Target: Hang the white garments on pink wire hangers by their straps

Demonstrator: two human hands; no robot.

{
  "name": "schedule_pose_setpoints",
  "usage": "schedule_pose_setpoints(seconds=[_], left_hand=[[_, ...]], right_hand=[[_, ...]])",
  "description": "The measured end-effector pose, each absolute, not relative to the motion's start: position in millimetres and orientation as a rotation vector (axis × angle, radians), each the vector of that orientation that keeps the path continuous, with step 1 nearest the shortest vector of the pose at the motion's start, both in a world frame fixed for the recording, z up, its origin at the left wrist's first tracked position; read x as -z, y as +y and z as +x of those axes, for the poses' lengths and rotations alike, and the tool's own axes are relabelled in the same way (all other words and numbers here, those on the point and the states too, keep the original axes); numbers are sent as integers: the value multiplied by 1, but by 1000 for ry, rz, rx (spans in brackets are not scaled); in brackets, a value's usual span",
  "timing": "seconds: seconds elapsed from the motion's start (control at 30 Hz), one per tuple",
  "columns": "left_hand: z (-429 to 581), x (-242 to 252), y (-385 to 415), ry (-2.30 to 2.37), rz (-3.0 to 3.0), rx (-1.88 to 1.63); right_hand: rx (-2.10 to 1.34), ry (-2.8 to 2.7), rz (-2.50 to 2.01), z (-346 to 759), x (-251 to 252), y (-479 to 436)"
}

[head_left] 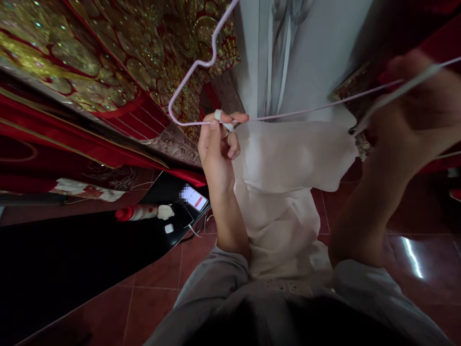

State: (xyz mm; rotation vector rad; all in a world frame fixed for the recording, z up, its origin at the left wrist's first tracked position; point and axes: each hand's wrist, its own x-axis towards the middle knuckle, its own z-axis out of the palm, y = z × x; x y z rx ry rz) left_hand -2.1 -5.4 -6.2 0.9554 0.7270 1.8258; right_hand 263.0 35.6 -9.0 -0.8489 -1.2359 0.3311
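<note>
Pinching the bottom wire of a pale hanger (288, 115) with the left grip (219, 144), fingers closed tight on the wire and on a white loop there. Holding the hanger's other end in the right grip (410, 115), blurred but curled shut round the wire and a white strap (396, 93). Draped under the wire between both, a white garment (284, 182), hanging down above the red tiled floor (158, 283). Behind on the left, red cloth with gold embroidery (108, 62); lower left, a black table (72, 269) carrying a phone (194, 198) and a red-capped bottle (139, 212).
</note>
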Motion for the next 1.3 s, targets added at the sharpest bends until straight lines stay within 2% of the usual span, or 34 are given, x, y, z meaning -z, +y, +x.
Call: schedule_pose_setpoints(seconds=[0.17,0.37,0.47,0.73,0.97,1.17,1.3], left_hand=[[-7,8,-7,791,945,-1829],[-43,20,-7,1045,926,-2317],[-66,17,-6,1231,997,-2394],[-70,-40,17,1118,1401,-1887],[-63,-79,15,1236,1425,-1753],[-47,-36,17,949,1000,-2209],[-27,-7,13,802,844,-2068]], right_hand=[[-276,-1580,-973,210,-3,19],[-252,-1511,-964,214,4,16],[-251,-1550,-992,216,3,15],[-273,-1661,-951,210,3,15],[-311,-1682,-905,212,7,15],[-292,-1664,-968,205,12,11],[-289,-1681,-1045,200,4,5]])
